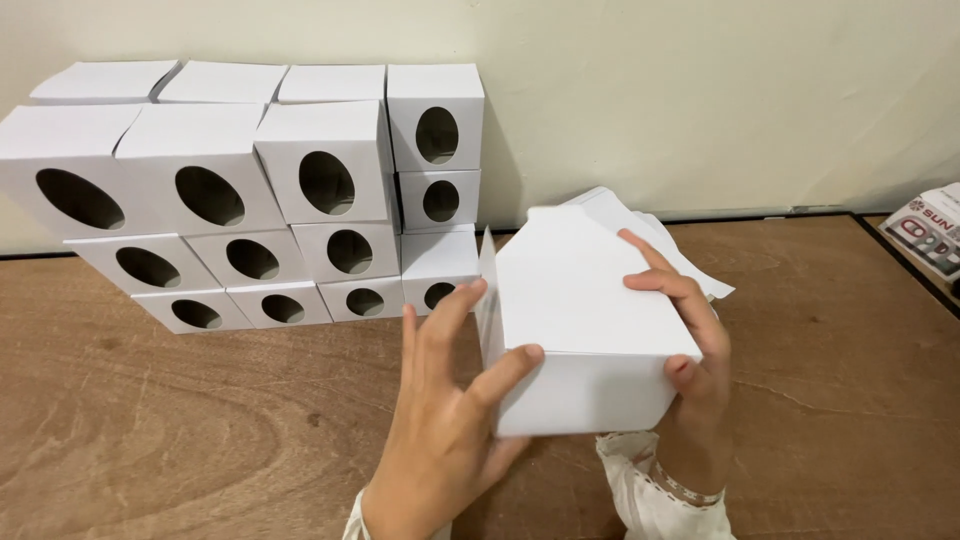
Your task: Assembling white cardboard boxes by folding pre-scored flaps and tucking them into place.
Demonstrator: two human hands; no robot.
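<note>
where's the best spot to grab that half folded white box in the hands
Probably across the two side walls of the white box, coming from left and right as the left hand and right hand do now. Those flat closed panels look firm, while the loose flaps at the far end would likely bend if gripped.

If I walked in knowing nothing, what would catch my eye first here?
Probably the stack of white boxes with oval holes, piled three high against the wall at the left. Next, both hands, left hand and right hand, gripping a half-folded white box over the wooden table.
</note>
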